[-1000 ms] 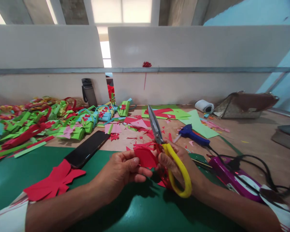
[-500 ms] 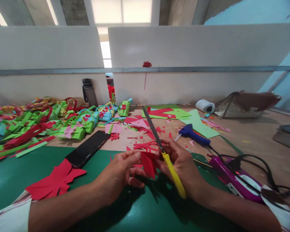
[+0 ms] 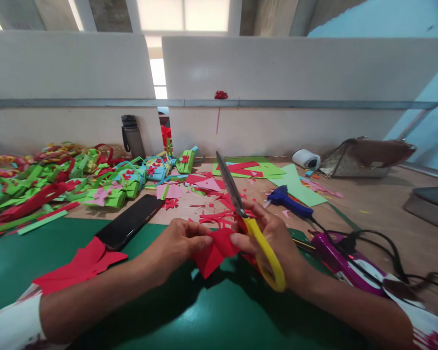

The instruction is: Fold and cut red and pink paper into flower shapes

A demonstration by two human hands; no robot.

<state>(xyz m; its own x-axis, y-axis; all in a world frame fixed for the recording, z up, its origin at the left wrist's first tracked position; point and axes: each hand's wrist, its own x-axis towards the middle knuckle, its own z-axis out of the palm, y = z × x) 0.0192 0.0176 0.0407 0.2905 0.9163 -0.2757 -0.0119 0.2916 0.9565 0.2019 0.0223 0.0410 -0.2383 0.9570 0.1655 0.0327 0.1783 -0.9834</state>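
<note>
Red paper (image 3: 210, 253), scissors (image 3: 254, 228) seemingly closed

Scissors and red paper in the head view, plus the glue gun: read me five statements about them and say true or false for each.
1. The right hand holds the scissors. True.
2. The scissors point at the person's body. False: their tip points away from it.
3. The left hand pinches the red paper. True.
4. The blue glue gun lies on the table. True.
5. The glue gun is left of the scissors. False: it is to their right.
</note>
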